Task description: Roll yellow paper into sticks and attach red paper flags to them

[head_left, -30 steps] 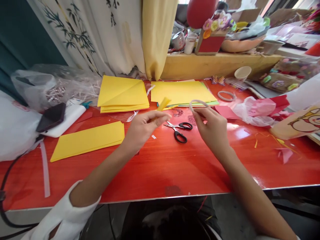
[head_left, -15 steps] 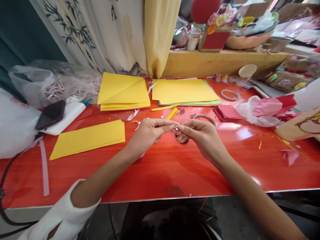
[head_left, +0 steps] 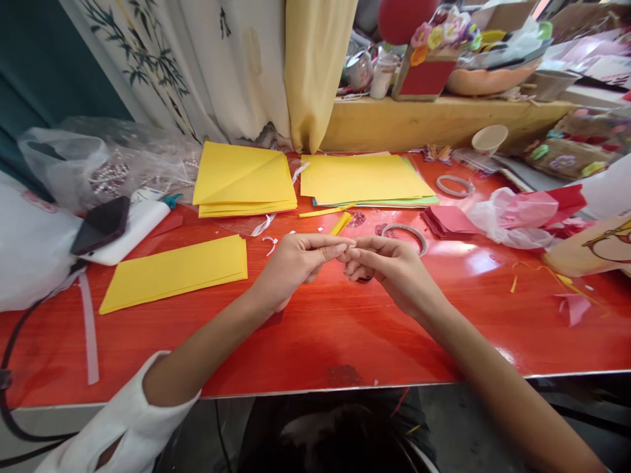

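Observation:
My left hand (head_left: 306, 264) and my right hand (head_left: 387, 266) meet over the middle of the red table (head_left: 315, 348), fingertips touching. Each is closed in a pinch, and whatever lies between the fingers is hidden or too small to name. Just behind them is a small yellow paper piece (head_left: 340, 224), with a thin yellow strip (head_left: 326, 211) farther back. A dark object (head_left: 365, 278), mostly covered, shows under my right hand. Right of that hand lies a roll of tape (head_left: 418, 238). Left of my left hand is a folded yellow paper stack (head_left: 180, 274).
Two larger stacks, yellow paper (head_left: 246, 177) and yellow-topped sheets (head_left: 362, 179), lie at the back. A phone (head_left: 102, 225) rests on a white object at left. Red paper squares (head_left: 449, 223), another tape roll (head_left: 454, 186) and a white cup (head_left: 489, 139) are at right.
My fingertips have drawn slightly closer together, and the small pale bit seen between them before is now covered. The things on the table have not moved.

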Tool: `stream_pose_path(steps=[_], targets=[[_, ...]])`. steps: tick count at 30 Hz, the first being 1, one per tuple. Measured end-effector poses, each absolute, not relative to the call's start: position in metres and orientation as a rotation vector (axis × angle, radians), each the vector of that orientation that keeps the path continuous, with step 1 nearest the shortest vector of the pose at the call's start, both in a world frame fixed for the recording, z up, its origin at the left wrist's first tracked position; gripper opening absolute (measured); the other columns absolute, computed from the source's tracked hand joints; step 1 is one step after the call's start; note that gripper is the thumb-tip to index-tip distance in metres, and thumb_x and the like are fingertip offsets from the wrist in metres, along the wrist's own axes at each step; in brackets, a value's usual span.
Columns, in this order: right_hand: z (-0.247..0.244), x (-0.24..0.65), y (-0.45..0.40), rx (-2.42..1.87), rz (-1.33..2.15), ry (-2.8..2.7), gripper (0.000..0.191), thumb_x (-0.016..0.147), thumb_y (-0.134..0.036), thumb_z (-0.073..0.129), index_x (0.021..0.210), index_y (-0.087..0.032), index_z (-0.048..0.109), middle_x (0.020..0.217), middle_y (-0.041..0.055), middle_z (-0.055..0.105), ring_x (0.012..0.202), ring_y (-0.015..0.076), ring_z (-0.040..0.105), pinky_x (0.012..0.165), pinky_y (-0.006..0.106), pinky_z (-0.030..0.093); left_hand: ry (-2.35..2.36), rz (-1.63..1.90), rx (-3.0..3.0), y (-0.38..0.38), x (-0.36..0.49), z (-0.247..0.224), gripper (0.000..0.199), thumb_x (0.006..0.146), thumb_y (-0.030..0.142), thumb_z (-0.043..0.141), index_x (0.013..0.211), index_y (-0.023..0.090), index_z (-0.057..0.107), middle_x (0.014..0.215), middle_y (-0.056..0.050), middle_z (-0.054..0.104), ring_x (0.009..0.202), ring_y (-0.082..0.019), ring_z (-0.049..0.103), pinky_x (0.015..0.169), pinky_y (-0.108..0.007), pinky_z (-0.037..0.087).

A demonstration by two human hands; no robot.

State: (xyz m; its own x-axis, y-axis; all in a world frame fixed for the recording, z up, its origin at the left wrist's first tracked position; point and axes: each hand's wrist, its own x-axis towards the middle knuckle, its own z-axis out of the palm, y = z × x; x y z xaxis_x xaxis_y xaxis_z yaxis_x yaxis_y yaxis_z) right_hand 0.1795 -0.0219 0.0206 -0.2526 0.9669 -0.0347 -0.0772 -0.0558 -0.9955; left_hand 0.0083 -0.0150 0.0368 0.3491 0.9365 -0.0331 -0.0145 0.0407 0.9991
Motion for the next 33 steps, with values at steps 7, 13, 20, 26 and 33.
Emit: stream_pose_path(steps=[7,13,20,26,33], targets=[[0.0237,0.1807,-0.0220,-1.046,1.530,-1.229,0.021,0.073,-0.035,0.070,0.071,-0.015,0.067,0.067,0.0027,0.067,0.054,0.0085,0.061,0.053,0.021,0.048,0.947,0.930,1.305,-0.0158,0.0090,0.0365,0.023,0.074,0.032,0.065,0.095,0.024,0.072,0.064,0.001,0.058,0.043,-0.001,0.024,0.037,-0.018,0.017],[0.0228,0.1803,-0.0238,-0.979,1.501,-1.224,0.014,0.073,-0.027,0.070,0.066,-0.017,0.064,0.062,-0.0013,0.064,0.050,0.0060,0.056,0.048,0.018,0.043,0.975,0.902,1.294,-0.0142,0.0061,0.0398,0.029,0.075,0.033,0.065,0.102,0.021,0.070,0.070,0.000,0.058,0.045,-0.001,0.023,0.039,-0.018,0.016],[0.0226,0.1801,-0.0215,-1.036,1.452,-1.316,0.018,0.074,-0.035,0.068,0.078,-0.017,0.066,0.071,0.0015,0.067,0.058,0.0093,0.061,0.053,0.020,0.049,1.013,0.849,1.319,-0.0082,0.0016,0.0383,0.031,0.076,0.032,0.064,0.105,0.020,0.068,0.071,0.000,0.058,0.045,-0.001,0.023,0.040,-0.019,0.016],[0.0178,0.1816,-0.0195,-1.050,1.497,-1.275,0.023,0.075,-0.037,0.068,0.072,-0.015,0.065,0.064,0.0012,0.065,0.052,0.0070,0.058,0.051,0.019,0.048,0.988,0.783,1.358,-0.0106,0.0039,0.0372,0.032,0.077,0.032,0.063,0.107,0.022,0.067,0.066,0.002,0.054,0.044,-0.001,0.023,0.040,-0.018,0.016],[0.0189,0.1802,-0.0222,-0.980,1.432,-1.278,0.018,0.076,-0.029,0.067,0.066,-0.016,0.061,0.062,-0.0006,0.063,0.050,0.0065,0.056,0.045,0.018,0.043,0.974,0.788,1.329,-0.0094,0.0023,0.0357,0.030,0.076,0.032,0.064,0.104,0.021,0.069,0.055,0.005,0.035,0.046,-0.003,0.019,0.041,-0.019,0.014]])
